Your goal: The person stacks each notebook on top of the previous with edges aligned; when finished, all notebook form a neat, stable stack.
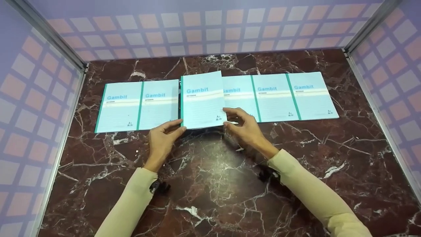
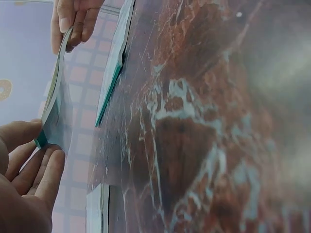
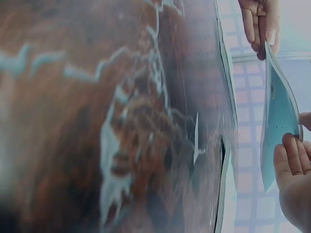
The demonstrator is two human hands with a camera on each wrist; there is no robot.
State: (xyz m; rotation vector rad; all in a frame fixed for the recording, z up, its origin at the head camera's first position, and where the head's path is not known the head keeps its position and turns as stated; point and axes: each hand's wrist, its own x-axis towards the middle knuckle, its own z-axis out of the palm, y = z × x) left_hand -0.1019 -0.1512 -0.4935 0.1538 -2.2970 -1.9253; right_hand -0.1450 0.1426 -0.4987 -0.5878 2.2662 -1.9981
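A light blue notebook with a green spine and the word Gambit is held above the table by both hands. My left hand pinches its lower left corner at the spine, thumb on top and fingers beneath. At its lower right edge, my right hand pinches it between thumb and fingers. Both wrist views show the raised notebook bending slightly, apart from the tabletop. Its underside faces the right wrist camera. The lifted notebook partly covers the matching notebook just to its right.
Matching notebooks lie in a row: two on the left, the nearer one beside the gap, and several on the right, ending with the rightmost notebook. The dark red marbled table is bounded by checked panels at back and sides.
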